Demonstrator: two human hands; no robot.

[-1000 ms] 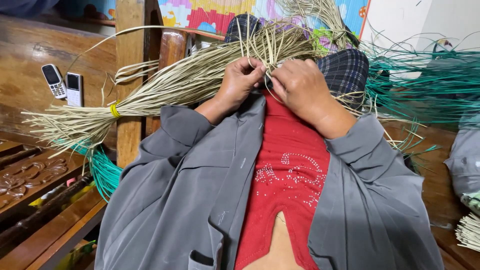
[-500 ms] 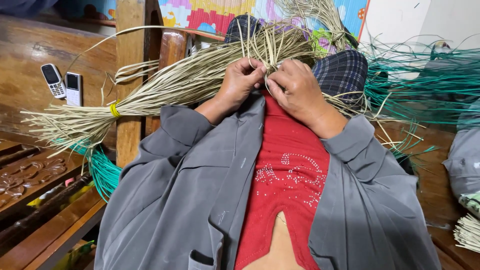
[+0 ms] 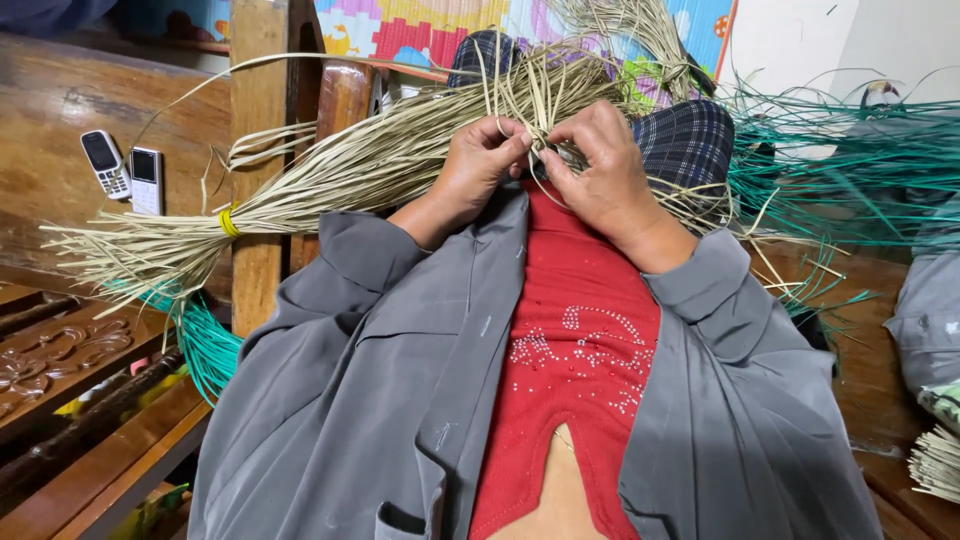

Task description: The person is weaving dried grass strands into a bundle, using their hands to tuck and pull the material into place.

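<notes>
While we look down: our hands meet at pale straw strips.
Left hand: fingers pinching strips.
Right hand: fingers pinching strips too.

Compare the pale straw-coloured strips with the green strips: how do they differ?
The pale strips are straw-coloured; the green strips are teal. The pale strips are tied into a bundle by a yellow band, while the green strips at the right spread loose, with no tie in view. The left hand and right hand pinch the pale strips; neither touches the green strips. Both are long, thin and flexible.
</notes>
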